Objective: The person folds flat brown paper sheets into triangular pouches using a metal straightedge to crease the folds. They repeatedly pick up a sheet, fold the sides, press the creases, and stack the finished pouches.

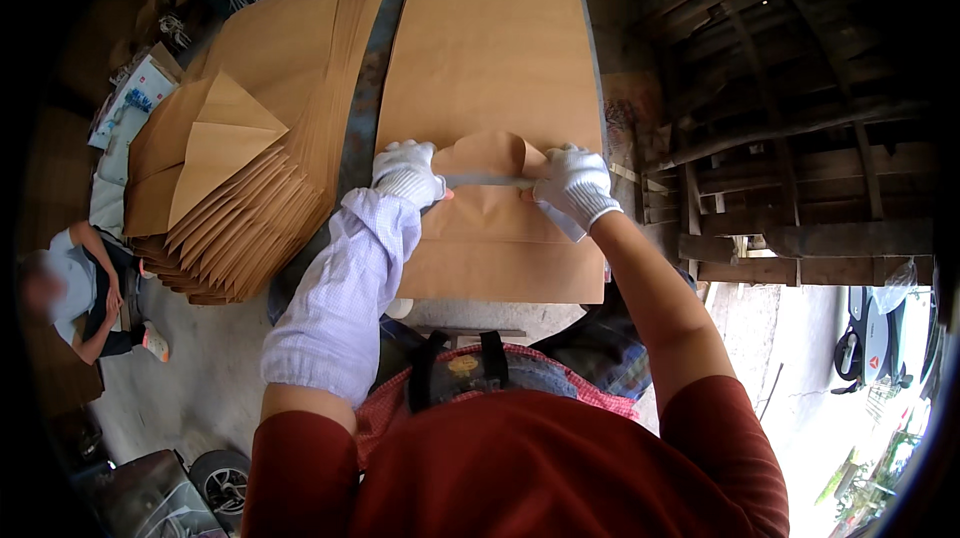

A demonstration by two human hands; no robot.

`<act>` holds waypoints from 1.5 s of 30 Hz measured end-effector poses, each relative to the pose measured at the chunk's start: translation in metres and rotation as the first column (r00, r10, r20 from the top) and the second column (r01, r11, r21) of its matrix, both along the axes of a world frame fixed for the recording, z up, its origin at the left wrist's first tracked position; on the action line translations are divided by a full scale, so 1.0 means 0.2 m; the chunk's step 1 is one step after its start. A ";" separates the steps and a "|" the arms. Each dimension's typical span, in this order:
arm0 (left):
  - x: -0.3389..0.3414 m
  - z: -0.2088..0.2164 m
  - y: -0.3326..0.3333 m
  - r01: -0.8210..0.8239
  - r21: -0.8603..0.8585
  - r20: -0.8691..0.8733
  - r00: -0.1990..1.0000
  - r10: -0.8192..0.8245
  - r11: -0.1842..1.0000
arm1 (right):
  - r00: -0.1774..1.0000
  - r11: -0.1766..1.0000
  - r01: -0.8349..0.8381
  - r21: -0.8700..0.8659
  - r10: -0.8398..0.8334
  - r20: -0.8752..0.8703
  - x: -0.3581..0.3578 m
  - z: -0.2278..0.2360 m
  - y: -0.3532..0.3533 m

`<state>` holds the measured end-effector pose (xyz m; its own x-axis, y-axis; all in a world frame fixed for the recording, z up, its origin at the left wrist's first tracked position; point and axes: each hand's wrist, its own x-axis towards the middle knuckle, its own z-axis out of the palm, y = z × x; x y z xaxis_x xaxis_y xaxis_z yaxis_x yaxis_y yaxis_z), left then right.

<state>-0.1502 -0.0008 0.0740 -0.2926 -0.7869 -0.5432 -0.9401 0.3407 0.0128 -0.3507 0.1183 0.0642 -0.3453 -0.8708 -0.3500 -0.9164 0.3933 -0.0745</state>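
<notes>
A large brown paper sack (490, 58) lies flat on the table in front of me, its near end partly folded. My left hand (408, 170), in a white glove with the thumb bare, grips the left side of the fold. On the right side, my right hand (575, 181), also in a white glove, has its fingers curled over the paper. Between the hands a paper flap bulges up, and a pale grey band shows under it. A flat whitish piece (562, 222) sticks out below my right hand; its kind is unclear.
Left of the sack stands a thick fanned stack of brown paper sacks (240, 208) with folded ends. The metal tabletop (388, 48) shows between them. A seated person (82, 283) is at far left. Wooden pallets (780, 158) stand at right, with a scooter (875, 343) beyond.
</notes>
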 end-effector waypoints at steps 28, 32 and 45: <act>0.54 -0.30 -0.10 -0.186 0.074 -0.432 0.879 0.200 0.980 | 0.878 0.751 0.463 -0.470 -0.318 0.357 -0.45 -0.22 0.00; 0.72 -0.37 0.00 -0.319 0.092 -0.573 0.758 0.312 0.943 | 0.994 0.702 -0.002 -0.712 -0.076 -0.079 -0.30 -0.22 0.11; 1.11 1.14 -0.53 -0.392 -0.592 -0.619 0.781 -0.086 0.704 | 0.638 0.666 0.391 -0.635 0.301 0.709 0.42 0.10 -0.35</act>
